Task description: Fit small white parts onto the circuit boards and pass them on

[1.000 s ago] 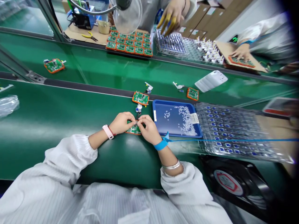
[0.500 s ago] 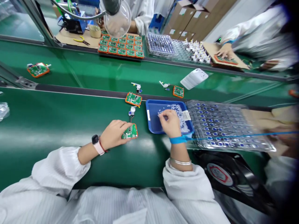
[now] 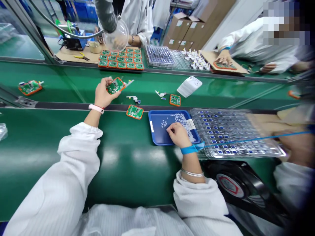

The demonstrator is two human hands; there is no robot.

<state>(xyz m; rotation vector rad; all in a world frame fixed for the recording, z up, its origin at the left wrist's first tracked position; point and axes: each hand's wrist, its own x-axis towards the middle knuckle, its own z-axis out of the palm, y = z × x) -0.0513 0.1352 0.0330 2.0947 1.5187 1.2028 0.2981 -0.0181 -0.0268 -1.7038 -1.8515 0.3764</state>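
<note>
Head view: left hand is stretched out over the far belt lane, clamped on a green circuit board in an orange frame, thumb and fingers on its edges, board tilted and off the surface. Right hand sits in the blue tray, fingertips curled down into the small white parts; can't tell if it has one pinched. Second framed board lies flat on the green desk, at 10 o'clock from the tray, just beside it. Third board is on the belt at 12 o'clock from the tray. Clear blister tray of blue parts butts against the blue tray at 3 o'clock. Co-worker's hand rests on a board across the belt, at 1 o'clock.
</note>
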